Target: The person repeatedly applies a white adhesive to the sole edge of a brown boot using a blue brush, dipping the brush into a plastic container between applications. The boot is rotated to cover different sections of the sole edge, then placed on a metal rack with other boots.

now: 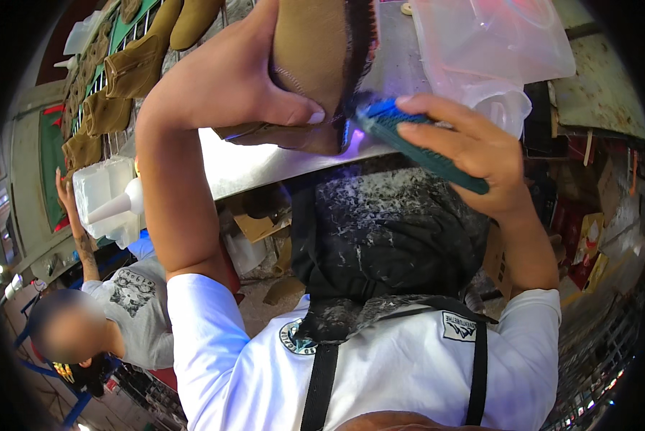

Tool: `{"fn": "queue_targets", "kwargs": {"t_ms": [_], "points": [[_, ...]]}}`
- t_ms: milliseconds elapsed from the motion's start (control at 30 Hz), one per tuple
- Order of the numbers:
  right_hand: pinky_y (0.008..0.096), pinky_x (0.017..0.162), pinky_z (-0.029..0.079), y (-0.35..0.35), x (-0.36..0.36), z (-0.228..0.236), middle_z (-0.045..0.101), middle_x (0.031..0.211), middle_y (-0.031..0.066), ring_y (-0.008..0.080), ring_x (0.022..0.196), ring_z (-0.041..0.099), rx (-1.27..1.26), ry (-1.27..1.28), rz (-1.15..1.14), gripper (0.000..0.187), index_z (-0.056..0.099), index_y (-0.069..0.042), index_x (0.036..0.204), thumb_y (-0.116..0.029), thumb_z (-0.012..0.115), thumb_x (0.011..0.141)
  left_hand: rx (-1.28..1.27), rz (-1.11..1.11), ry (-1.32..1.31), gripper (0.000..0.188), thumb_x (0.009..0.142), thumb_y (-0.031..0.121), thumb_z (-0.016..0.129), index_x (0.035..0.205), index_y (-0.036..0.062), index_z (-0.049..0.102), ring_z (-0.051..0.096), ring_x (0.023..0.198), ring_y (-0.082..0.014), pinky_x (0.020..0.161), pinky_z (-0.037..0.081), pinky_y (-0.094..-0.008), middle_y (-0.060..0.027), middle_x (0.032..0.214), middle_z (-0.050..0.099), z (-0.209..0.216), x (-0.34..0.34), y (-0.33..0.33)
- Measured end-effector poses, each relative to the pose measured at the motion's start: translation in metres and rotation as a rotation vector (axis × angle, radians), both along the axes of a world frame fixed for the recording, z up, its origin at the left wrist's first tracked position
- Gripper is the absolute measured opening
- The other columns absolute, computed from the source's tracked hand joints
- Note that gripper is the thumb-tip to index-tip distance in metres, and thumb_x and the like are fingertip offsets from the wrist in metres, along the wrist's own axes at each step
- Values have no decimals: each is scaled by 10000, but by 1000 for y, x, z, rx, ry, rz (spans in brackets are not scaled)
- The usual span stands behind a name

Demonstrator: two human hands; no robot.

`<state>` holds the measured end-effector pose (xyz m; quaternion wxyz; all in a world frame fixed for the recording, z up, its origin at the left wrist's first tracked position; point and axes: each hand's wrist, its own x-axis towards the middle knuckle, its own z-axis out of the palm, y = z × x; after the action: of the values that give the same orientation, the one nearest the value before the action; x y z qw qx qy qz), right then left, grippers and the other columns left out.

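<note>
A tan suede-looking boot (311,57) is gripped in my left hand (225,79), the thumb pressed along its side near the lower end. The boot is held tilted over the metal worktop, and its dark sole edge faces right. The top of the boot runs out of view. My right hand (473,147) is closed around a dark green brush (430,154). The brush's blurred, dark tip is at the boot's sole edge, where a blue-violet glow shows; I cannot tell if they touch.
More tan boots (132,68) stand on a rack at the upper left. A translucent tub (107,197) with a white nozzle (114,208) stands below them. Clear plastic containers (495,43) lie at the upper right. A person in a grey shirt (139,302) is at the left.
</note>
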<state>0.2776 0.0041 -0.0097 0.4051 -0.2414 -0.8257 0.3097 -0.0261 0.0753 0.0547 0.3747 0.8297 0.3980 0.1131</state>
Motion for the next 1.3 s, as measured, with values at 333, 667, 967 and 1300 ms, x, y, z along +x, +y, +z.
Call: {"fn": "queue_targets", "kwargs": {"t_ms": [333, 667, 967, 1300], "points": [[212, 643, 521, -41, 79, 40, 699, 878, 57, 74, 712, 642, -606, 257, -573, 257, 660, 22, 1108, -173, 708, 948, 150, 218, 107, 581, 577, 257, 966, 1066, 46, 734, 730, 926, -278, 844, 550, -380, -99, 981, 761, 4, -5, -64], [215, 628, 450, -25, 83, 10, 660, 803, -7, 46, 696, 556, -664, 248, -605, 207, 725, -2, 1080, -84, 770, 896, 450, 521, 233, 754, 521, 389, 1009, 1071, -6, 676, 721, 877, -237, 801, 558, -364, -118, 947, 748, -23, -3, -108], [289, 535, 544, -5, 116, 6, 691, 826, 86, 155, 652, 671, -1097, 434, -372, 205, 665, 53, 1026, -121, 720, 932, 18, 631, -190, 699, 604, 188, 985, 1167, -37, 637, 690, 1006, -230, 931, 525, -364, -102, 1059, 719, -45, -37, -104], [346, 458, 569, -40, 54, 3, 713, 888, 232, 249, 642, 702, -1194, 937, 46, 344, 631, 102, 1094, -200, 672, 934, -541, 555, -792, 1226, 554, 351, 932, 1529, -79, 325, 520, 1305, -245, 1122, 355, -340, -149, 1421, 525, -31, 7, -100]]}}
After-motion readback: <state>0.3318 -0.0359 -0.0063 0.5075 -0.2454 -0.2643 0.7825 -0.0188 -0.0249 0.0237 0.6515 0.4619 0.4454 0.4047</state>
